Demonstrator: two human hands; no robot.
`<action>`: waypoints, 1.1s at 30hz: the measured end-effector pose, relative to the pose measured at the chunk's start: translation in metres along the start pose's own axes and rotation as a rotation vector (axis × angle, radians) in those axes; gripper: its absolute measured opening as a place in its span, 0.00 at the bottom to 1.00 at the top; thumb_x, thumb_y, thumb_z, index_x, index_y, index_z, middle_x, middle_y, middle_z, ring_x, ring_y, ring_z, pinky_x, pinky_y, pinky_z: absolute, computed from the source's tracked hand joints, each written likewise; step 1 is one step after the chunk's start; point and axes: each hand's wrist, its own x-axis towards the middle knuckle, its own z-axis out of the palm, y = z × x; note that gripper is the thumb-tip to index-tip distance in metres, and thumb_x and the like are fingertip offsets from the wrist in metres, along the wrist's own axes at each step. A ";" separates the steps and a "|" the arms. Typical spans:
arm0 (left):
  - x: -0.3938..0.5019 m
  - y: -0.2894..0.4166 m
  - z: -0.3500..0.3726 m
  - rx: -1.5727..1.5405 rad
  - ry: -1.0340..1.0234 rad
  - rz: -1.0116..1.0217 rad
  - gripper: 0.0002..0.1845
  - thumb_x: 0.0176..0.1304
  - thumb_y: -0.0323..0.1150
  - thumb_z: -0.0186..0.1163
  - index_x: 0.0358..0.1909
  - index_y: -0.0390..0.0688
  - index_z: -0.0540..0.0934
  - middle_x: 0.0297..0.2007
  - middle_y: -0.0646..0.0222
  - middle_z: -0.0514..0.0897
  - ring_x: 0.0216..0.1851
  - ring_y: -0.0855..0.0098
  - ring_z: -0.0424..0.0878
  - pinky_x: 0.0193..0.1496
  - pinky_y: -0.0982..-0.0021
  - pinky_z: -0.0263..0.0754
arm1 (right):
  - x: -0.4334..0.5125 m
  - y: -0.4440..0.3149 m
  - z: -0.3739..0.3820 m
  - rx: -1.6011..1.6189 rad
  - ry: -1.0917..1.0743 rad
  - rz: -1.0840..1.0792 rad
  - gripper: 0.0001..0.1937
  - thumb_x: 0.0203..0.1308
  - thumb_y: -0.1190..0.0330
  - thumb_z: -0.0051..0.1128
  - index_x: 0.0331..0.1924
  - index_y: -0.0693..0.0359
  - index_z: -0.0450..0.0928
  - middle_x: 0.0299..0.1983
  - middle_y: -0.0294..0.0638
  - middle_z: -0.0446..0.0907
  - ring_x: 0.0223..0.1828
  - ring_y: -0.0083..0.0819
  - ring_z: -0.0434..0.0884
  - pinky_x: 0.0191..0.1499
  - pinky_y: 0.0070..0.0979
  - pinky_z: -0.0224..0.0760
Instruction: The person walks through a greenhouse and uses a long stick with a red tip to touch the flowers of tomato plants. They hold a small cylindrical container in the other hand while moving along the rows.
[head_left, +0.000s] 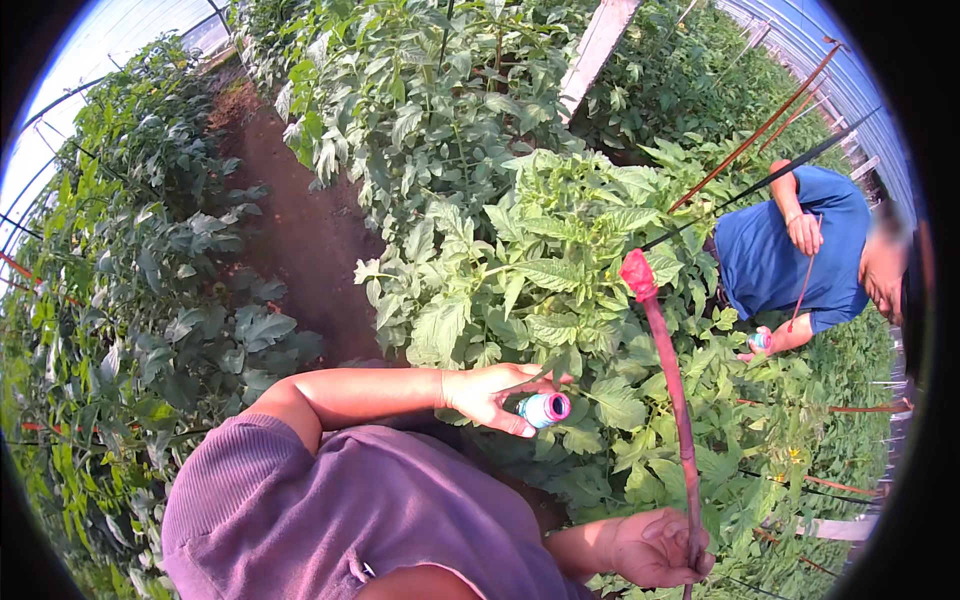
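Note:
My left hand (499, 397) is closed around a small bottle with a pale blue label (536, 411), its open pink-stained mouth facing away from my palm. Dark liquid seems to show inside the mouth. Held by its lower end in my right hand (660, 547) is a thin reddish stick (679, 405). A bright red wad (638, 274), perhaps cloth or sponge, is fixed on the stick's far tip, standing over the foliage. Tomato plants (555, 277) grow right before me, and their leaves touch the fingers of my left hand.
A co-worker in a blue shirt (795, 240) stands among the plants at right, holding a thin stick and a small bottle (760, 340). A dirt path (300, 232) runs between rows. A concrete post (596, 56), dark strap (765, 180) and rusty rods (757, 124) cross the foliage.

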 end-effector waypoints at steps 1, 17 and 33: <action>-0.013 0.007 -0.008 -0.013 -0.022 0.028 0.34 0.62 0.38 0.73 0.67 0.37 0.73 0.68 0.54 0.73 0.70 0.59 0.71 0.72 0.59 0.64 | -0.007 0.011 0.011 0.004 -0.033 0.019 0.17 0.77 0.60 0.45 0.56 0.64 0.75 0.32 0.39 0.69 0.25 0.29 0.71 0.23 0.18 0.68; -0.255 0.046 -0.334 0.041 0.136 -0.349 0.28 0.57 0.34 0.76 0.59 0.40 0.80 0.52 0.58 0.86 0.54 0.61 0.84 0.60 0.62 0.76 | -0.115 0.175 0.350 -0.260 -0.655 -0.348 0.18 0.73 0.57 0.47 0.56 0.62 0.74 0.32 0.42 0.73 0.24 0.31 0.70 0.19 0.20 0.68; -0.294 0.056 -0.424 -0.120 0.481 -0.426 0.24 0.57 0.28 0.76 0.55 0.39 0.80 0.42 0.73 0.85 0.45 0.80 0.79 0.53 0.72 0.75 | -0.137 0.224 0.398 -0.867 -0.894 -0.311 0.16 0.76 0.61 0.52 0.52 0.68 0.72 0.29 0.52 0.83 0.23 0.41 0.85 0.23 0.30 0.80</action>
